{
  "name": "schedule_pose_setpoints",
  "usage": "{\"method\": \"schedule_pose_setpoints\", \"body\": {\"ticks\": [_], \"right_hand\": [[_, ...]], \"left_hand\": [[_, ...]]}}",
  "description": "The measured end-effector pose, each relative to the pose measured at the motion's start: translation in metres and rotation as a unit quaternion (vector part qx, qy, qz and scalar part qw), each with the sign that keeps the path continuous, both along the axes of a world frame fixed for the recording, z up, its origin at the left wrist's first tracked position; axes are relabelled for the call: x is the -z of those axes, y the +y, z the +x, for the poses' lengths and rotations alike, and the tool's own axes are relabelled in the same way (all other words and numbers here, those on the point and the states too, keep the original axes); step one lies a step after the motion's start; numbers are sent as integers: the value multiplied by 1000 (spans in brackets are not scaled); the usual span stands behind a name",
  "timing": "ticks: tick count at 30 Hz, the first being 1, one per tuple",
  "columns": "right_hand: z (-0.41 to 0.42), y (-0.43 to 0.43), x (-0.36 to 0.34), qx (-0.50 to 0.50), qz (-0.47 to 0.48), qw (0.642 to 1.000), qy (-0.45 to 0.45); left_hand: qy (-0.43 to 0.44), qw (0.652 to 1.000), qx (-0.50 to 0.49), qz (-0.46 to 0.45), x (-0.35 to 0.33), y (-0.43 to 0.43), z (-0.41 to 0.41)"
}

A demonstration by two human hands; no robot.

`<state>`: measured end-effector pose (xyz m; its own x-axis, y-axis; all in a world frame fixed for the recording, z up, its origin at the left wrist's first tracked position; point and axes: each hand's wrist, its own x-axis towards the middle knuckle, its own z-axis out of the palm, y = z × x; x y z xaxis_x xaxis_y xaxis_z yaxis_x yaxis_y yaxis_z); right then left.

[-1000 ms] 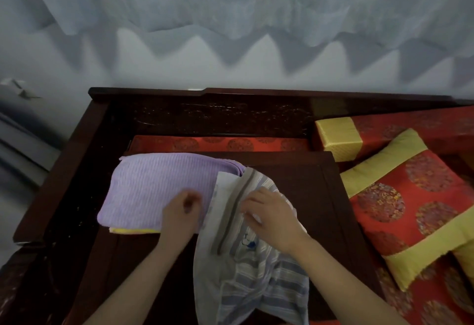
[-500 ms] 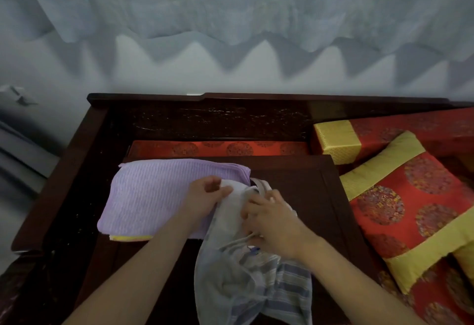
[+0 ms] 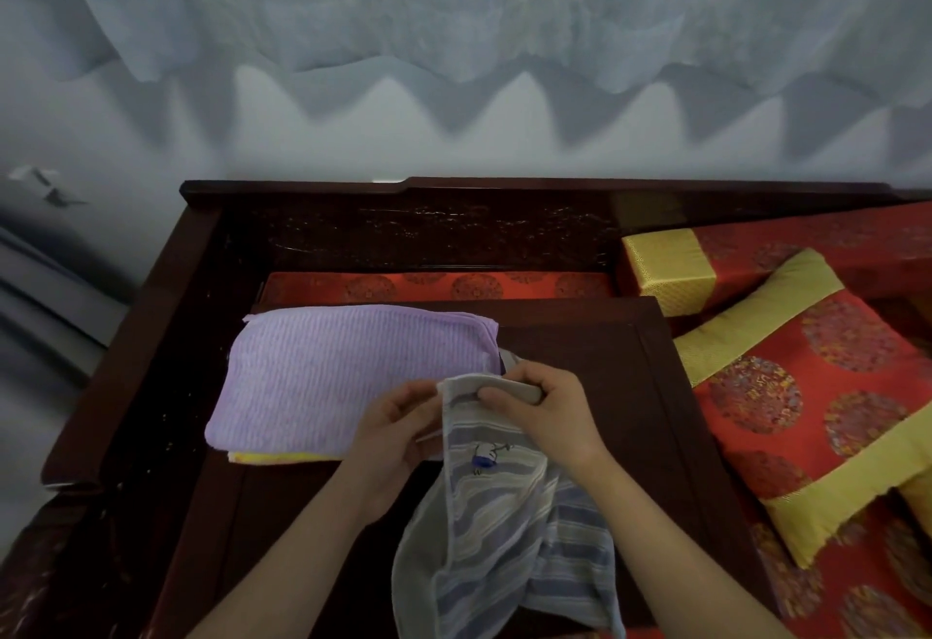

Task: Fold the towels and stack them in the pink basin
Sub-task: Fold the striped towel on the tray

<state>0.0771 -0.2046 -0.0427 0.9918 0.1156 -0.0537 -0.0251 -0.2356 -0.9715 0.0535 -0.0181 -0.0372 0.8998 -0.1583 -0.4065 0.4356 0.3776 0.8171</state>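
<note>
A grey and blue striped towel (image 3: 504, 527) hangs rumpled over the front of the dark wooden table (image 3: 620, 386). My left hand (image 3: 393, 429) pinches its top edge at the left corner. My right hand (image 3: 547, 411) grips the same edge just to the right, fingers curled over the hem. A folded purple towel (image 3: 343, 376) lies to the left on the table, on top of a yellow towel (image 3: 282, 458) whose edge peeks out below. No pink basin is in view.
Red and yellow cushions (image 3: 817, 411) lie to the right of the table, with a red seat pad (image 3: 433, 285) behind it. A dark wooden bench frame (image 3: 454, 230) surrounds the table. A pale curtain (image 3: 454, 8) hangs behind.
Both hands have drawn the striped towel's top edge together and lifted it slightly toward me. The left hand slid from the purple towel onto the striped one.
</note>
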Motion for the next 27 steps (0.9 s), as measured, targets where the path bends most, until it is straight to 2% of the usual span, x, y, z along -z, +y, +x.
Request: {"method": "schedule_pose_setpoints", "body": {"ticks": [4, 8, 10, 11, 13, 15, 16, 18, 19, 21, 22, 24, 25, 27], "right_hand": [[1, -1, 2, -4, -35, 999, -32], [-1, 2, -2, -12, -90, 994, -61], [1, -6, -6, -55, -193, 975, -96], [2, -15, -8, -99, -290, 944, -125], [5, -39, -10, -181, -489, 827, -210], [3, -62, -7, -227, -595, 729, -252], [0, -70, -6, -238, -626, 698, -253], [-8, -85, -3, -240, -655, 673, -246], [-12, -93, -2, -247, -654, 674, -238], [-19, -107, 4, -275, -623, 703, -205], [-22, -112, 6, -308, -588, 733, -153], [-26, -115, 5, -377, -460, 803, 36], [-29, -115, 3, -395, -386, 825, 122], [-33, -114, -2, -402, -272, 849, 208]], "left_hand": [[9, 999, 8, -38, 1, 6, 0], [-11, 998, 36, 51, -3, 6, 2], [-28, 993, 38, 104, -5, 8, 4], [-41, 990, 44, 125, -7, 9, 4], [-78, 981, 78, 158, -12, 18, 1], [-105, 967, 160, 166, -16, 29, -9], [-110, 957, 215, 162, -17, 33, -17], [-113, 934, 301, 155, -15, 40, -35], [-115, 929, 316, 156, -11, 44, -43], [-119, 931, 302, 165, 3, 53, -53], [-118, 935, 286, 173, 11, 57, -55], [-107, 946, 242, 185, 24, 66, -57], [-100, 952, 223, 186, 28, 68, -57], [-96, 958, 192, 190, 31, 72, -56]]}}
